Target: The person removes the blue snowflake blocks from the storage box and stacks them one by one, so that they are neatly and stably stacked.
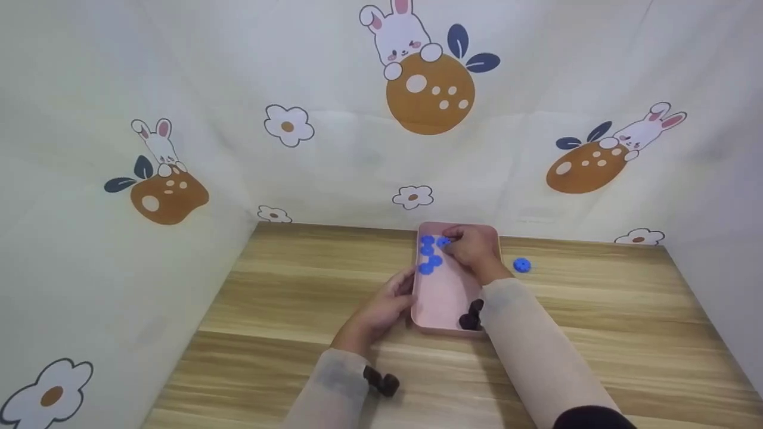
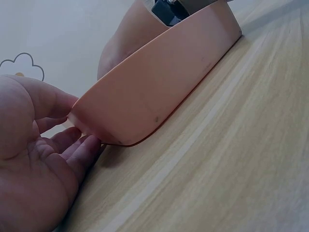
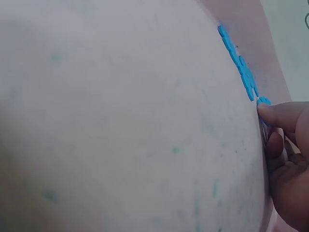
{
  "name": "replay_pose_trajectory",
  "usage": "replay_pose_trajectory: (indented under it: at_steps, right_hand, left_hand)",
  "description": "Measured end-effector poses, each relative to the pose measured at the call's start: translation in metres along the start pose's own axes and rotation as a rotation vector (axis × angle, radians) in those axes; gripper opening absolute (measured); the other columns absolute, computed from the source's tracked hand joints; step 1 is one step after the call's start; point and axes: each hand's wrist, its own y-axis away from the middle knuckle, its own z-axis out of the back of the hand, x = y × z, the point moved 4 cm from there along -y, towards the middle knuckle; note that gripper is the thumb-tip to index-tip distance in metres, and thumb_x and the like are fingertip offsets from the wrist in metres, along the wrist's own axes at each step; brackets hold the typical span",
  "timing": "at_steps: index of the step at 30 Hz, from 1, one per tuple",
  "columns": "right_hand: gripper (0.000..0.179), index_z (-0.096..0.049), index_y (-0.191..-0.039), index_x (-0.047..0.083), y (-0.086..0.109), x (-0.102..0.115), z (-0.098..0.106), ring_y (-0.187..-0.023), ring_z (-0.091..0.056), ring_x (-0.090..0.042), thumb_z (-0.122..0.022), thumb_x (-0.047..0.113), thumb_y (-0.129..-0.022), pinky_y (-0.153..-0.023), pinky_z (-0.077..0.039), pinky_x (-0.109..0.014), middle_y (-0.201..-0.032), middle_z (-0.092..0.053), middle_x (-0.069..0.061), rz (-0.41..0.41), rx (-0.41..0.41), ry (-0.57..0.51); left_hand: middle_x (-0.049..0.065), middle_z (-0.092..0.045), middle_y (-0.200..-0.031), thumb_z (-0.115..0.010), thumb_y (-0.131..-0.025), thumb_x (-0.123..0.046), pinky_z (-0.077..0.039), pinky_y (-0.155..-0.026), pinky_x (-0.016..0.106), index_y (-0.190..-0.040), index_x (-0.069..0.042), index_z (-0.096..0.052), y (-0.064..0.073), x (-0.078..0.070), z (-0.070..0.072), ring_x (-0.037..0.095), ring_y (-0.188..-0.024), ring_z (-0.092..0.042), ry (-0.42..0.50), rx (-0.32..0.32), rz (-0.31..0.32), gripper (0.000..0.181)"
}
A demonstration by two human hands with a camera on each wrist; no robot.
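A shallow pink tray (image 1: 444,298) lies on the wooden table. Its left wall is held by my left hand (image 1: 386,305); in the left wrist view the fingers (image 2: 79,150) rest at the lower corner of the outer wall, and one digit reaches the rim. My right hand (image 1: 474,247) is inside the tray's far end, pinching a blue notched plastic disc (image 3: 263,100) between thumb and fingers, close over the tray floor. Several more blue discs (image 1: 427,250) lie in a group along the tray's far left side.
One loose blue disc (image 1: 522,265) lies on the table (image 1: 596,298) to the right of the tray. A cloth (image 1: 334,167) printed with rabbits and flowers rises behind and on both sides. Dark devices are strapped at both wrists, over pale sleeves (image 1: 536,351).
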Motion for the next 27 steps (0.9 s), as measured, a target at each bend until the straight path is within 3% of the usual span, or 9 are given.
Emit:
replay_pose_trajectory:
  at_steps: [9,14,19,27]
  right_hand:
    - [0.013,-0.084,-0.106,0.026,-0.0022,-0.0043,0.0006,-0.118,-0.068,-0.025,-0.079,0.025,-0.094,-0.111,-0.059,-0.045,-0.117,-0.079,0.003,-0.007,-0.045,-0.042]
    - [0.015,-0.086,-0.101,0.023,-0.0025,-0.0062,0.0037,-0.107,-0.073,-0.022,-0.074,0.031,-0.096,-0.094,-0.065,-0.038,-0.106,-0.082,0.002,-0.008,-0.080,-0.135]
    - [0.018,-0.085,-0.106,0.022,-0.0015,-0.0067,0.0060,-0.088,-0.073,-0.020,-0.073,0.033,-0.099,-0.073,-0.064,-0.029,-0.097,-0.080,-0.003,-0.026,-0.068,-0.243]
    - [0.020,-0.082,-0.115,0.022,0.0012,-0.0018,0.0071,-0.089,-0.072,-0.022,-0.071,0.032,-0.102,-0.074,-0.064,-0.029,-0.106,-0.078,-0.004,-0.026,-0.054,-0.303]
  left_hand:
    - [0.014,-0.026,-0.179,-0.048,-0.105,0.002,-0.022,-0.137,0.052,-0.170,-0.009,-0.027,-0.0001,0.0007,0.0013,0.032,-0.168,-0.019,-0.005,-0.010,0.007,0.069]
    - [0.017,-0.024,-0.178,-0.047,-0.105,0.004,-0.020,-0.137,0.052,-0.170,-0.005,-0.026,-0.0005,-0.0014,0.0002,0.034,-0.168,-0.018,-0.009,-0.001,-0.014,0.069]
    - [0.020,-0.025,-0.178,-0.046,-0.104,0.005,-0.021,-0.137,0.052,-0.169,-0.003,-0.025,-0.0015,-0.0015,-0.0007,0.036,-0.168,-0.019,0.003,0.006,-0.023,0.068]
    - [0.018,-0.025,-0.178,-0.047,-0.105,0.004,-0.022,-0.137,0.052,-0.169,-0.004,-0.025,0.0006,-0.0018,-0.0010,0.034,-0.168,-0.020,-0.005,0.001,-0.011,0.068]
